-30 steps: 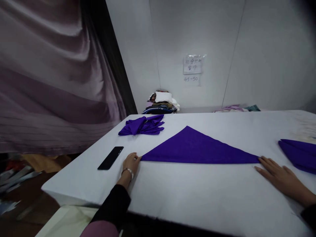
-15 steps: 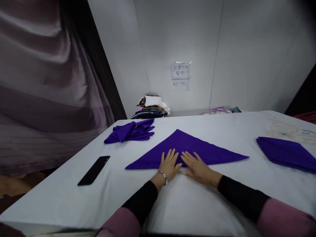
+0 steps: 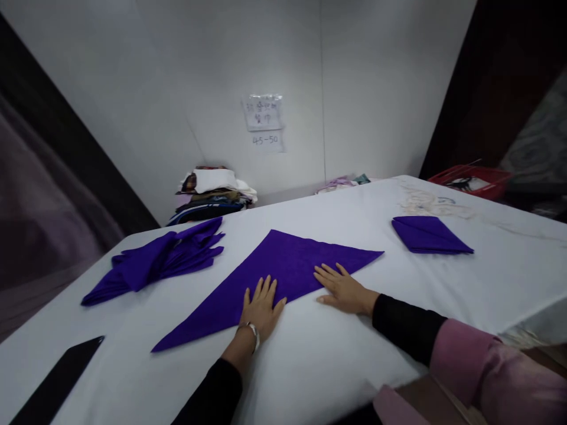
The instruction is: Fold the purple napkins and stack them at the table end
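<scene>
A purple cloth napkin (image 3: pixel 283 260), folded into a triangle, lies on the white tablecloth (image 3: pixel 301 366) with its point away from me. My left hand (image 3: pixel 261 310) rests flat on its near edge, left of the middle, fingers spread; a silver bracelet circles that wrist. On the same edge, farther right, my right hand (image 3: pixel 342 289) lies with fingers stretched out over the cloth and its thumb on the tablecloth. Neither hand grips anything. A rumpled pile of purple napkins (image 3: pixel 159 257) is at the left, and a folded purple napkin (image 3: pixel 429 234) at the right.
A black phone-like slab (image 3: pixel 57 381) lies at the near left. Behind the table, a stack of folded clothes (image 3: pixel 212 192) stands by the wall, under a paper sign (image 3: pixel 264 121). A red basket (image 3: pixel 472 180) is beyond the table's right end.
My hands have slid apart along the napkin's near edge, left hand leftward and right hand rightward. The view has turned to the right and tilted. The triangle stays folded.
</scene>
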`<state>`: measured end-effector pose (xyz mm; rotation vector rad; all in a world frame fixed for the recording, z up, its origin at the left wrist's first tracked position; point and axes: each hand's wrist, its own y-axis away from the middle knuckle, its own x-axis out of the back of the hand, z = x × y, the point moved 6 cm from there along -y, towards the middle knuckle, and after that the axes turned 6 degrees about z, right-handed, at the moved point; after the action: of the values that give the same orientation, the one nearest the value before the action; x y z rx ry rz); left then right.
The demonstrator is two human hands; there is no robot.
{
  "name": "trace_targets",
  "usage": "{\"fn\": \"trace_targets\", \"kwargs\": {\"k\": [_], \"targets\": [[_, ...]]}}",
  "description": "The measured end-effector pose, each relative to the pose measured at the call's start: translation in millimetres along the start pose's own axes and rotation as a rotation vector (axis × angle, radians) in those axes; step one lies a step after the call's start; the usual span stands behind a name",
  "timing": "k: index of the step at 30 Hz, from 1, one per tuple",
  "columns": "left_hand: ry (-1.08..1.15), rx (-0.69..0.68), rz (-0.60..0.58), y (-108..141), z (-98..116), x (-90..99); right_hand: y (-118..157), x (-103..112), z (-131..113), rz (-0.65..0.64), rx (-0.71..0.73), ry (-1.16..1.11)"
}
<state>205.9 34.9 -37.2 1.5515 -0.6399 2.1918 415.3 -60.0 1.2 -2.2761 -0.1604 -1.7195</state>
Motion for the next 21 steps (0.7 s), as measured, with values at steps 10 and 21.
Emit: {"fn": "trace_targets", "kwargs": {"k": [10,21], "targets": [[-0.175,0.067,-0.074,-1,11,13.3,81,40,145,0.056,-0.451,0.135],[-0.168,0.034,-0.079,4,21,20.3,91,40,169,-0.016,-0.531,0.206]]}}
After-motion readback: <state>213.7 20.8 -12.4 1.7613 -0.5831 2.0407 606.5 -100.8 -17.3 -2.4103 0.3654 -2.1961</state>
